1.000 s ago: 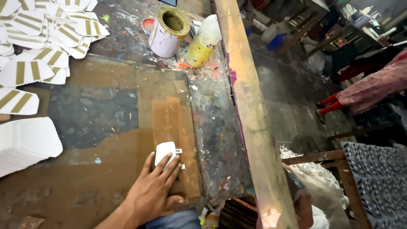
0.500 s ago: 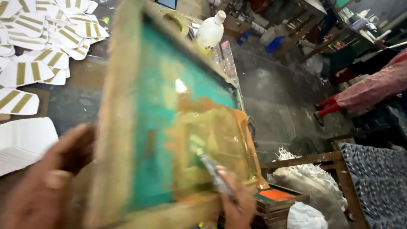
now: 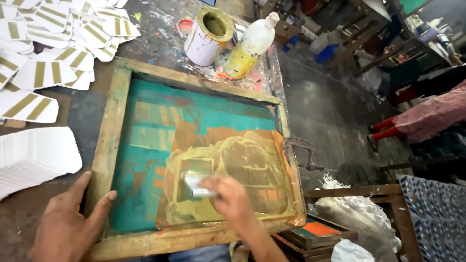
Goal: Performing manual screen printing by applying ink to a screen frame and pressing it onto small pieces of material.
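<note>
Frame (image 3: 194, 160) now down flat on counter (image 3: 82, 116) vs raised 0.5 s ago, left hand (image 3: 68, 225) spread open pressing near-left edge, right hand (image 3: 228, 199) closed on squeegee (image 3: 196, 184).

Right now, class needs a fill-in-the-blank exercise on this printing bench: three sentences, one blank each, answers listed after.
1. The left hand presses on the wooden screen frame at its lower ____ corner.
2. The right hand drags a squeegee through ____-coloured ink.
3. Beyond the frame, a plastic bottle stands beside an open paint ____.

Answers: left; gold; can
</note>
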